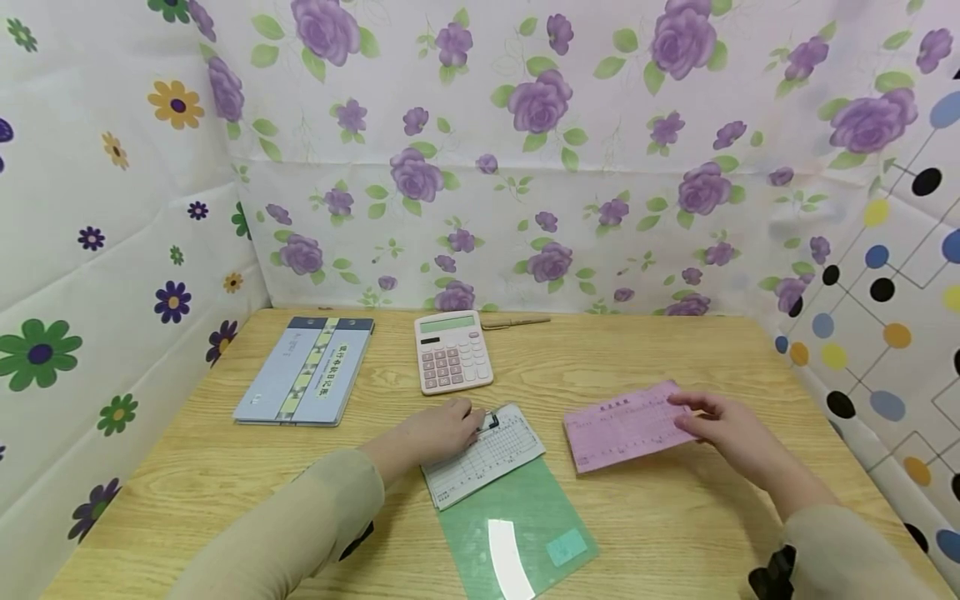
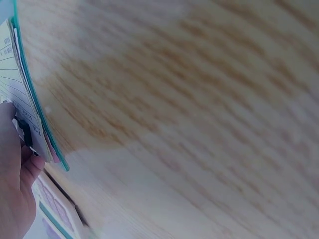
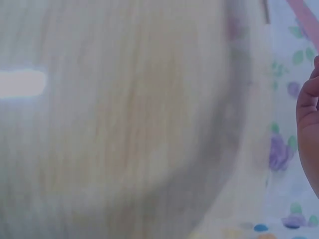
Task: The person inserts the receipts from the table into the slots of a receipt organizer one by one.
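My left hand (image 1: 444, 429) pinches a black binder clip (image 1: 489, 422) at the top edge of a small stack of white printed forms (image 1: 491, 457). In the left wrist view, the thumb lies over the forms and the other fingers are by the clip (image 2: 25, 133). Under the stack lies a translucent green sheet (image 1: 517, 517) with a pale sticker on it. My right hand (image 1: 723, 429) grips the right end of a pink printed form pad (image 1: 626, 425), which is tilted over the table. Only a pink edge (image 3: 305, 20) and part of that hand show in the right wrist view.
A pink-and-white calculator (image 1: 453, 352) lies behind the left hand, with a thin brown pen-like stick (image 1: 517, 322) beside it. Blue-grey account books (image 1: 307, 371) lie at the left of the wooden table (image 1: 637, 350). Flowered cloth (image 1: 480, 208) hangs along the back.
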Available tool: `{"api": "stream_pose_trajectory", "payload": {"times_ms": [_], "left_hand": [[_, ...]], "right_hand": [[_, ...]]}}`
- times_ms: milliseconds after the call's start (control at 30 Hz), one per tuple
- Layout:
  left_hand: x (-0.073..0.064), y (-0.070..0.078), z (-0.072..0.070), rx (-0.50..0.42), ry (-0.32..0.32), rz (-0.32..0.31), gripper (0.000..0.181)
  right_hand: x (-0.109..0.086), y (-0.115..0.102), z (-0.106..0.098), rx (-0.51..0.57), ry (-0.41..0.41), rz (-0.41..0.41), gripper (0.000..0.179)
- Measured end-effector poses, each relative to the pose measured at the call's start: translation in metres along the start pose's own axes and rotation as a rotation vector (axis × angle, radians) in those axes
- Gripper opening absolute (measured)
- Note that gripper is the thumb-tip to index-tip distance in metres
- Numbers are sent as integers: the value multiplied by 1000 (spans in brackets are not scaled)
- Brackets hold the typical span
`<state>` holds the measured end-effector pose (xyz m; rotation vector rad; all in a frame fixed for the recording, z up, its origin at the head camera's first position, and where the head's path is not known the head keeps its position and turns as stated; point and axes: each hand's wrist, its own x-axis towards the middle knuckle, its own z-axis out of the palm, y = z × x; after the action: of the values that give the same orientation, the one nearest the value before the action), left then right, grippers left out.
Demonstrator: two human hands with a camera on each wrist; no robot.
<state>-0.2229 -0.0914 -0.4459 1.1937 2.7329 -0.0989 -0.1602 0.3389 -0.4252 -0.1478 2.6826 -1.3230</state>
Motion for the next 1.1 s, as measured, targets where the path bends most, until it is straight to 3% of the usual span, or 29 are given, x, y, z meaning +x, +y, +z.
{"api": "stream_pose_trajectory", "payload": {"times_ms": [133, 333, 667, 833, 1100], "left_hand": [[0, -1, 0, -7, -14, -8, 44], [3, -5, 5, 18, -20, -1, 45], [3, -6, 8, 37, 19, 38, 45], [1, -6, 6, 39, 41, 60, 44], [0, -5, 4, 2, 33, 42, 45]], "right_hand": [[10, -13, 12, 39, -25, 14, 54], [27, -29, 45, 154, -129, 13, 47], [48, -54, 93, 78, -232, -75, 32], [56, -64, 115, 10, -261, -80, 28], [62, -80, 143, -44, -294, -130, 28]]}}
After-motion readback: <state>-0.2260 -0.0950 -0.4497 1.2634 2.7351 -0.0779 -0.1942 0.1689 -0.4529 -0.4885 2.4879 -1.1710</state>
